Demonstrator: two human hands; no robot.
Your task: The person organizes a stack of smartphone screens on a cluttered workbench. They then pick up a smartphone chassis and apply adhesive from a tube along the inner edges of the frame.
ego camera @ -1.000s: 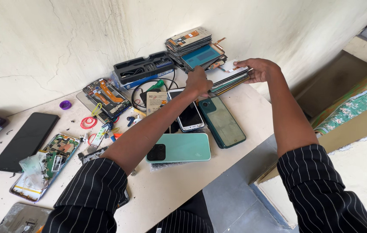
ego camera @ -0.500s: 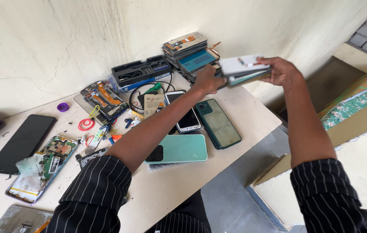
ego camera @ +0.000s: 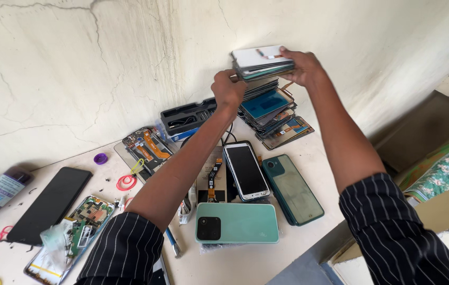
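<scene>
Both my hands hold a small stack of flat phone screen panels (ego camera: 262, 62) above a taller pile of similar panels (ego camera: 271, 111) at the back of the white table (ego camera: 298, 248), close to the wall. My left hand (ego camera: 228, 88) grips the stack's left end and my right hand (ego camera: 299, 65) its right end. The held stack hovers just over the pile's top. Nearer to me lie a mint-green phone (ego camera: 237, 222) face down, a dark green phone (ego camera: 293, 189) face down, and a white-framed phone (ego camera: 246, 170) face up.
A black tool tray (ego camera: 187, 116) sits by the wall. An opened phone with orange flex cables (ego camera: 145, 146), a black screen panel (ego camera: 51, 203), another opened phone board (ego camera: 74, 232), pink rings (ego camera: 126, 182) and a purple cap (ego camera: 100, 158) lie left. Cardboard boxes (ego camera: 446, 174) stand right.
Both hands have carried the stack of panels up and back from over the phones to above the pile by the wall. The camera view has tilted with them.
</scene>
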